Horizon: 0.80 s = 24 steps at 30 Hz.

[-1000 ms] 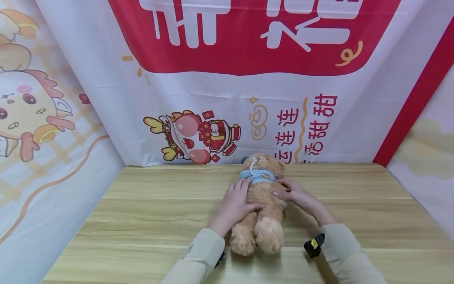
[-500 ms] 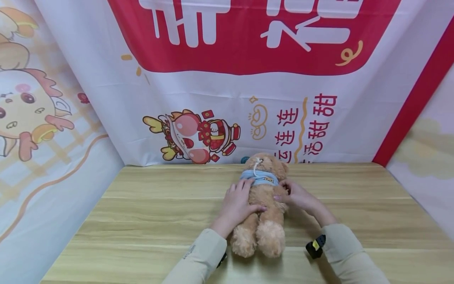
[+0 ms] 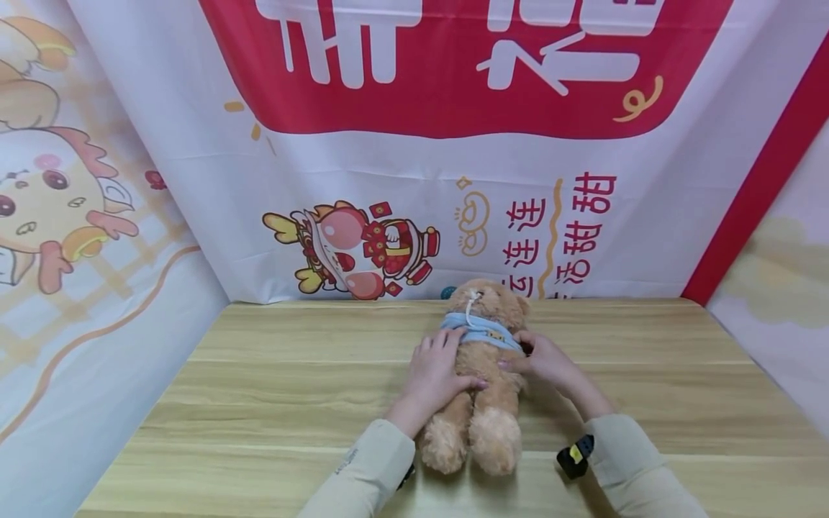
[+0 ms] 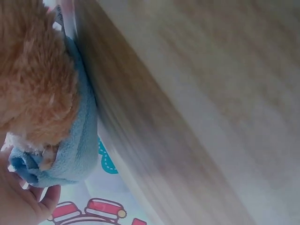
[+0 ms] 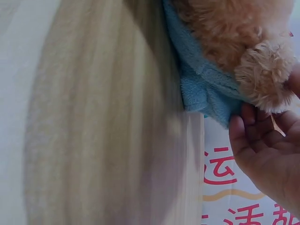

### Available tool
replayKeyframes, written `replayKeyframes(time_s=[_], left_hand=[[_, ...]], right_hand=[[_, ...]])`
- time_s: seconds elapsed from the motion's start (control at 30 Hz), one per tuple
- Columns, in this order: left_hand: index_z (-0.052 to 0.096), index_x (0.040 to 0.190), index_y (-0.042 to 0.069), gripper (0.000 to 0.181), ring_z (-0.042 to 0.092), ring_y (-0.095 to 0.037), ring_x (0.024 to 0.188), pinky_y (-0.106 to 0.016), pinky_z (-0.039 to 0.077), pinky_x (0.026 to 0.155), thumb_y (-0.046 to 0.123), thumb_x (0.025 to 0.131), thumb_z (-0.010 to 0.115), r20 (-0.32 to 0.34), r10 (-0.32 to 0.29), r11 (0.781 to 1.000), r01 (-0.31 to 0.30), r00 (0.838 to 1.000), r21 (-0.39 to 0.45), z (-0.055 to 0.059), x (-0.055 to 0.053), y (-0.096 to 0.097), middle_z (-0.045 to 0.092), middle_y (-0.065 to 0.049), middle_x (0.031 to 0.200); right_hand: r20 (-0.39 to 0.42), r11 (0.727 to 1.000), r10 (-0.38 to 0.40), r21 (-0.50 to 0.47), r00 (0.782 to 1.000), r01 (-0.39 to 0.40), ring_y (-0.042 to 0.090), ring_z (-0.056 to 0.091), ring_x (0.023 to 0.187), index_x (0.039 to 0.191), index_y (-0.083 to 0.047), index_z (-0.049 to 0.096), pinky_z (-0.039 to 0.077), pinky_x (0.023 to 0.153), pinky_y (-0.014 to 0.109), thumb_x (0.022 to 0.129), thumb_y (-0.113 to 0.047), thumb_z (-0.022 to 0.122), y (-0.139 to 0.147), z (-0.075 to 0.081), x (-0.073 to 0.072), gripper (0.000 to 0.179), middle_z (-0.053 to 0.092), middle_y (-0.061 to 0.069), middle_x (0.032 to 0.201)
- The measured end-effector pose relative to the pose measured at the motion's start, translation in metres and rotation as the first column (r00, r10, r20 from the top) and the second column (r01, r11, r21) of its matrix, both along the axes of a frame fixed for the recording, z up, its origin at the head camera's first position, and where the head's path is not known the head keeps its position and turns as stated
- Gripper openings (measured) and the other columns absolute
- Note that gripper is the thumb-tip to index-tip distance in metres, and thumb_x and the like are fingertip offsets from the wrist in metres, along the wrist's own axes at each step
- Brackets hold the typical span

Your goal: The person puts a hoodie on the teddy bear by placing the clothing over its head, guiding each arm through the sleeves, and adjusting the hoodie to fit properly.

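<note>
A light brown teddy bear (image 3: 482, 403) lies on its back on the table, head toward the back wall, feet toward the person. A light blue garment (image 3: 482, 331) wraps its upper chest, with a white cord (image 3: 470, 309) over it. My left hand (image 3: 432, 378) holds the bear's left-of-view side, thumb across the belly and fingers by the garment's hem. In the left wrist view, its curled fingers touch the blue cloth (image 4: 84, 140). On the other side my right hand (image 3: 540, 360) grips the bear around its arm; the right wrist view shows the fluffy paw (image 5: 267, 77) between thumb and fingers.
The wooden table (image 3: 291, 381) meets a white printed cloth (image 3: 356, 165) hanging at the back. Another printed cloth (image 3: 78, 180) hangs on the left. A black wrist camera (image 3: 573, 457) is strapped by the right sleeve.
The bear has shifted slightly to the right and toward the person. The blue garment's right side sits lower on its chest, and the right hand stays by it. The left hand has barely moved.
</note>
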<state>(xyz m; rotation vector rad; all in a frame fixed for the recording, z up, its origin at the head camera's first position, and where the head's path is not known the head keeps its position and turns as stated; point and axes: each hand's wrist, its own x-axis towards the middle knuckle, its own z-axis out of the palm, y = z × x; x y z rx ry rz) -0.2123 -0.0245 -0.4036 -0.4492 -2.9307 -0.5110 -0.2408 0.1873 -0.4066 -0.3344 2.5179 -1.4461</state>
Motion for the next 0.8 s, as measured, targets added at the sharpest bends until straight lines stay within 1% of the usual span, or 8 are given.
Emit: replayKeyframes(time_s=[0.13,0.2,0.33,0.4,0.5,0.6,0.67,0.8], left_hand=[[0.038,0.145,0.021,0.094,0.049,-0.028,0.121,-0.042,0.042,0.101,0.065,0.069,0.07,-0.001,0.004,1.0,-0.004,1.0,-0.027,0.0,0.0,0.002,0.047,-0.005,0.143],[0.039,0.145,0.02,0.093,0.049,-0.028,0.121,-0.042,0.041,0.101,0.066,0.07,0.069,-0.001,0.003,1.0,-0.003,1.0,-0.02,0.0,-0.001,0.002,0.047,-0.005,0.143],[0.041,0.143,0.019,0.089,0.05,-0.029,0.119,-0.043,0.041,0.101,0.066,0.072,0.067,-0.013,0.003,1.0,-0.003,1.0,0.008,-0.001,-0.001,0.001,0.049,-0.007,0.141],[0.042,0.142,0.018,0.088,0.05,-0.029,0.118,-0.044,0.041,0.101,0.067,0.072,0.067,-0.02,0.002,1.0,-0.002,1.0,0.02,-0.002,-0.002,0.0,0.049,-0.007,0.141],[0.042,0.142,0.019,0.088,0.05,-0.029,0.118,-0.044,0.041,0.101,0.067,0.072,0.067,-0.018,-0.003,1.0,0.003,1.0,0.03,-0.002,-0.002,-0.001,0.049,-0.007,0.14],[0.042,0.142,0.019,0.087,0.05,-0.03,0.117,-0.044,0.041,0.1,0.067,0.073,0.066,-0.027,-0.007,0.999,0.008,1.0,0.032,-0.003,-0.002,-0.001,0.049,-0.007,0.14],[0.043,0.141,0.021,0.084,0.05,-0.03,0.116,-0.044,0.042,0.099,0.066,0.073,0.066,-0.033,-0.012,0.999,0.013,0.999,0.032,-0.003,-0.001,-0.001,0.049,-0.007,0.14],[0.046,0.137,0.026,0.078,0.051,-0.029,0.114,-0.043,0.042,0.096,0.066,0.074,0.066,-0.046,-0.019,0.999,0.02,0.999,0.027,-0.003,0.0,-0.001,0.049,-0.008,0.139]], right_hand=[[-0.018,0.999,-0.042,0.016,0.999,0.043,0.018,0.053,0.084,0.09,-0.003,0.053,0.044,0.071,0.027,0.079,-0.022,0.076,-0.001,-0.002,0.001,0.032,0.057,0.006,0.09],[-0.026,0.997,-0.067,0.022,0.997,0.068,0.02,0.054,0.085,0.091,-0.003,0.053,0.044,0.071,0.027,0.08,-0.023,0.076,-0.002,-0.002,0.002,0.032,0.058,0.008,0.091],[-0.069,0.994,-0.11,0.019,0.992,0.111,0.028,0.055,0.1,0.108,-0.001,0.053,0.045,0.076,0.027,0.083,-0.023,0.072,-0.004,-0.001,0.002,0.039,0.058,0.018,0.11],[-0.129,0.991,-0.127,0.015,0.983,0.131,0.03,0.054,0.1,0.115,0.002,0.051,0.045,0.075,0.026,0.083,-0.019,0.073,-0.006,0.001,0.003,0.044,0.054,0.021,0.112],[-0.271,0.994,-0.093,0.032,0.958,0.106,0.029,0.055,0.095,0.115,0.006,0.054,0.049,0.077,0.029,0.081,-0.012,0.074,-0.008,0.003,0.005,0.043,0.054,0.022,0.107],[-0.372,0.994,-0.032,0.085,0.928,0.068,0.032,0.058,0.099,0.114,0.005,0.061,0.053,0.083,0.039,0.082,-0.009,0.073,-0.009,0.006,0.006,0.036,0.058,0.022,0.111],[-0.39,0.993,0.016,0.117,0.921,0.033,0.036,0.059,0.105,0.116,0.003,0.063,0.052,0.087,0.046,0.084,-0.008,0.07,-0.009,0.008,0.007,0.035,0.059,0.023,0.118],[-0.356,0.984,0.051,0.179,0.933,0.014,0.038,0.058,0.106,0.117,0.005,0.06,0.051,0.088,0.049,0.086,-0.01,0.069,-0.008,0.012,0.007,0.035,0.059,0.024,0.118]])
